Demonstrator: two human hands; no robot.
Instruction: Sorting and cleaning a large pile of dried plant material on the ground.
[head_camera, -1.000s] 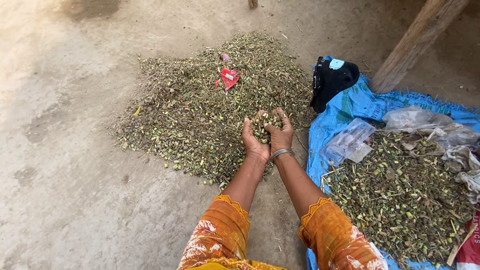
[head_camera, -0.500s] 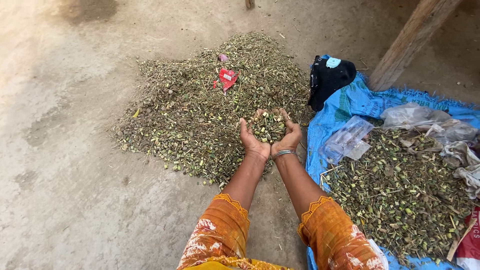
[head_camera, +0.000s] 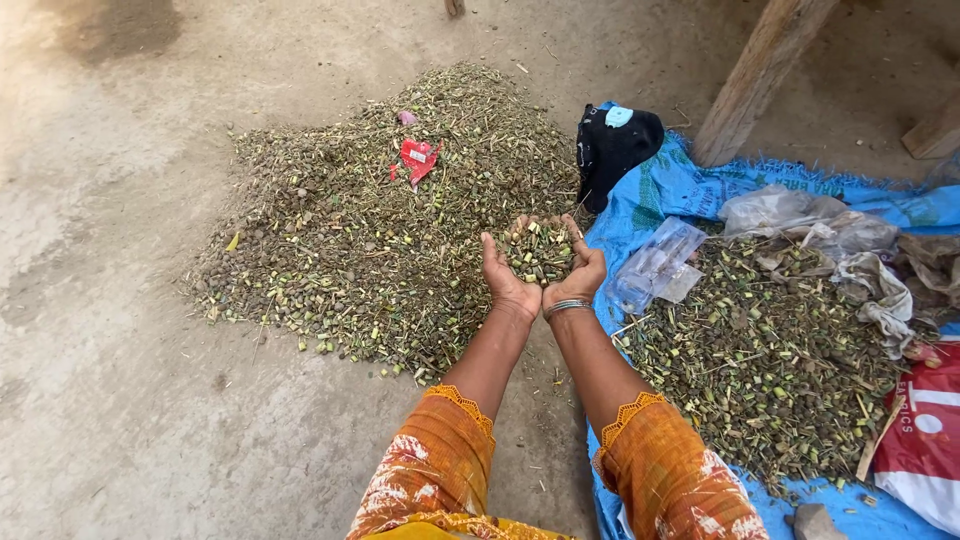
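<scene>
My left hand (head_camera: 503, 275) and my right hand (head_camera: 579, 270) are cupped together, palms up, holding a scoop of chopped green stems and pods (head_camera: 538, 250). They hover over the near right edge of a big heap of the same plant bits (head_camera: 380, 220) spread on the bare ground. A metal bangle (head_camera: 566, 307) circles my right wrist, and both arms wear orange patterned sleeves. A second heap of plant bits (head_camera: 770, 350) lies on a blue tarp (head_camera: 690, 185) to the right of my hands.
A red wrapper (head_camera: 417, 158) lies on the big heap. A black cloth bundle (head_camera: 615, 145) sits at the tarp's far corner beside a slanted wooden post (head_camera: 760, 75). Clear plastic bags (head_camera: 660, 262) and crumpled sacks (head_camera: 830, 235) lie on the tarp. A red-white bag (head_camera: 925, 430) is at far right.
My cupped hands have lifted slightly with the scoop of plant bits and opened a little wider. The view has shifted a little to the right.
</scene>
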